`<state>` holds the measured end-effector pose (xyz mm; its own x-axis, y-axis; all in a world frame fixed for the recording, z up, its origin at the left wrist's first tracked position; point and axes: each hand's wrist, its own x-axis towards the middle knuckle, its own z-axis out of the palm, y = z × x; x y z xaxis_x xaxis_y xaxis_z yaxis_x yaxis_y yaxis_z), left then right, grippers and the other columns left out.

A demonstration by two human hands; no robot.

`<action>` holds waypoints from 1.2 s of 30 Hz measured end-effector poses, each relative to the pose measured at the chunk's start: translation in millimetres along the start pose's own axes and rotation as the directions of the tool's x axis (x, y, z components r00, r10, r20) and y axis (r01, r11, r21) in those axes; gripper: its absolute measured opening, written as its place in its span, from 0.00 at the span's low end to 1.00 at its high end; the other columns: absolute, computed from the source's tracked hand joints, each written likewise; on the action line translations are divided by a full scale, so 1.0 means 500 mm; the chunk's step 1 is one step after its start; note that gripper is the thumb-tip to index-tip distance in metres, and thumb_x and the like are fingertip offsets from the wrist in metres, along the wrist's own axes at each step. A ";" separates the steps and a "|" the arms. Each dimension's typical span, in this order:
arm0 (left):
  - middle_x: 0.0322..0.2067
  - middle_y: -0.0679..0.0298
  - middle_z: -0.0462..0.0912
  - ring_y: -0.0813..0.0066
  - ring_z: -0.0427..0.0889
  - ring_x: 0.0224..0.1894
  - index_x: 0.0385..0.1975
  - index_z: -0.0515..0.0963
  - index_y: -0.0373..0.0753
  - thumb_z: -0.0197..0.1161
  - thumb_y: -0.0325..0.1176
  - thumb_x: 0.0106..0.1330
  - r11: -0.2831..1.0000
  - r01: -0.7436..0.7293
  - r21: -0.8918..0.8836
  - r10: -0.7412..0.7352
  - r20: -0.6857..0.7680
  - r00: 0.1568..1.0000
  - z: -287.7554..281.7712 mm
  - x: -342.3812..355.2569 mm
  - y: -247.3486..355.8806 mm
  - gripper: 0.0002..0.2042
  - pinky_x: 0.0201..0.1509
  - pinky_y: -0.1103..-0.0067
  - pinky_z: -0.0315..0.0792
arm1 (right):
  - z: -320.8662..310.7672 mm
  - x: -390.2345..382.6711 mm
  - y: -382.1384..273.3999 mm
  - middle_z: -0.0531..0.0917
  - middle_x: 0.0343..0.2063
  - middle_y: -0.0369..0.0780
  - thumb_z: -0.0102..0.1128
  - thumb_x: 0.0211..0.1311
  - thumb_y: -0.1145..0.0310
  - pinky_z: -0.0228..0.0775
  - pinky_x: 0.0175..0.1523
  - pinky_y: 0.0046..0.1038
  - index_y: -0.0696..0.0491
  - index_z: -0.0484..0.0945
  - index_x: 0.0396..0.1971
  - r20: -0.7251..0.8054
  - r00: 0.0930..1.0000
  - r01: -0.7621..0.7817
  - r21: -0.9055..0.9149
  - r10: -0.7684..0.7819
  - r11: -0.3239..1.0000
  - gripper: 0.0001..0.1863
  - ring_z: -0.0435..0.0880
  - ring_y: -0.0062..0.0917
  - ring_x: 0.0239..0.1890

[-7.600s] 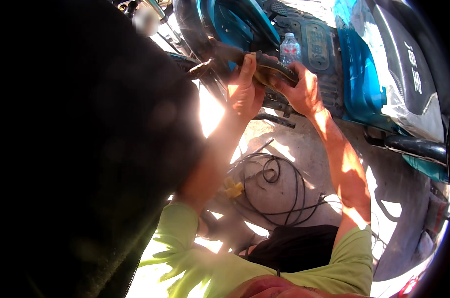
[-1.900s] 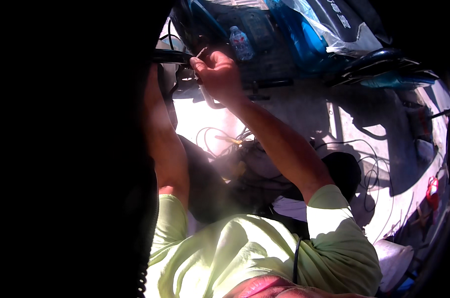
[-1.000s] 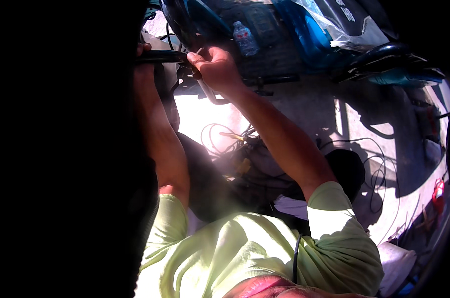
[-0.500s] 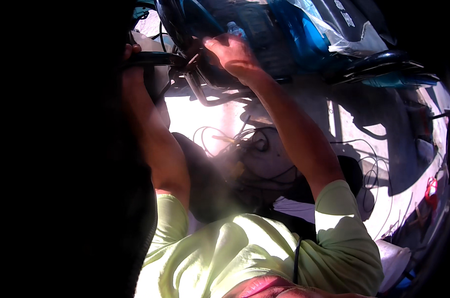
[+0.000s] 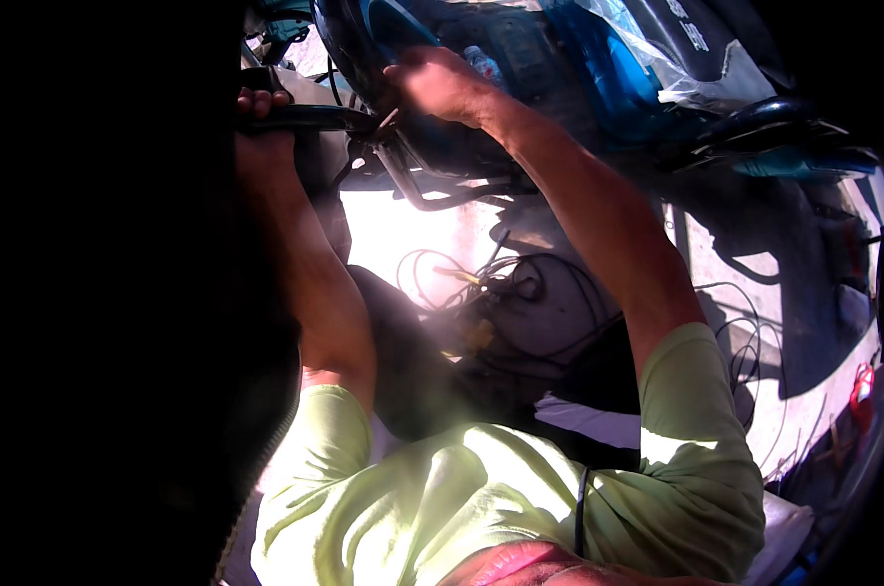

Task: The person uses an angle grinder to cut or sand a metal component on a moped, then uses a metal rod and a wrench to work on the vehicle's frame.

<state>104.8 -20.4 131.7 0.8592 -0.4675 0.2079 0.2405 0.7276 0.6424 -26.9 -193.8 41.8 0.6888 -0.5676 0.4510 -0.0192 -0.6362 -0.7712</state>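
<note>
My left hand (image 5: 266, 117) wraps round a dark horizontal bar (image 5: 327, 117); part of it is lost in the black area at left. My right hand (image 5: 438, 84) is blurred at the dark curved rim (image 5: 336, 44) of a teal vehicle, above the bar's end; what its fingers do there is unclear. Just under it, a bent metal tube (image 5: 410, 184) with a short upright piece joins the bar. A clear plastic bottle (image 5: 485, 64) lies on the vehicle's dark footboard, partly behind my right hand.
The teal body (image 5: 617, 78) and black seat (image 5: 694, 61) in torn clear wrap are at upper right, above curved black tubing (image 5: 769, 111). Coiled cables (image 5: 520, 288) lie on the sunlit concrete floor (image 5: 803, 342). A red object (image 5: 862, 391) sits at the right edge. Black fills the left side.
My right hand has left the bar's end and moved up, away from me, to the dark rim, covering part of the bottle. My left hand stays on the bar.
</note>
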 end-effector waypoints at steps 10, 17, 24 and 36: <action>0.16 0.69 0.69 0.76 0.69 0.15 0.26 0.71 0.44 0.46 0.61 0.72 0.993 0.055 -0.107 -0.043 0.108 0.993 -0.026 0.030 -0.003 0.25 0.31 0.71 0.70 | -0.033 -0.025 -0.050 0.86 0.34 0.43 0.55 0.71 0.58 0.76 0.42 0.31 0.57 0.83 0.40 0.139 0.920 -0.383 0.126 0.366 0.915 0.16 0.84 0.30 0.34; 0.16 0.69 0.69 0.76 0.70 0.16 0.32 0.72 0.41 0.47 0.62 0.71 0.999 -0.024 -0.049 0.027 0.063 0.998 -0.030 0.018 0.011 0.26 0.31 0.71 0.70 | -0.134 -0.049 -0.015 0.83 0.27 0.39 0.55 0.72 0.50 0.74 0.40 0.27 0.55 0.80 0.37 0.276 0.907 -0.377 0.198 0.318 0.905 0.20 0.81 0.22 0.29; 0.16 0.67 0.70 0.75 0.71 0.17 0.34 0.72 0.36 0.50 0.59 0.67 0.999 -0.028 -0.031 0.033 0.200 0.979 -0.041 0.023 0.011 0.26 0.32 0.72 0.70 | -0.210 -0.179 0.118 0.80 0.23 0.36 0.56 0.71 0.57 0.72 0.38 0.25 0.56 0.80 0.34 0.414 0.797 -0.498 0.035 0.441 0.867 0.16 0.79 0.20 0.27; 0.13 0.68 0.67 0.75 0.68 0.13 0.26 0.70 0.45 0.49 0.60 0.66 0.987 -0.049 0.154 0.012 0.234 0.972 -0.047 0.038 0.034 0.23 0.23 0.74 0.66 | -0.164 -0.895 0.430 0.84 0.29 0.39 0.63 0.64 0.57 0.74 0.43 0.28 0.57 0.81 0.37 0.420 0.477 -0.746 -0.270 0.772 0.609 0.16 0.82 0.23 0.33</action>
<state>135.8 -5.0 129.2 0.7322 -0.5636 0.3824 0.1256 0.6636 0.7375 -398.7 -119.2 -289.1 0.6186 -0.5424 -0.5685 -0.7212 -0.1047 -0.6848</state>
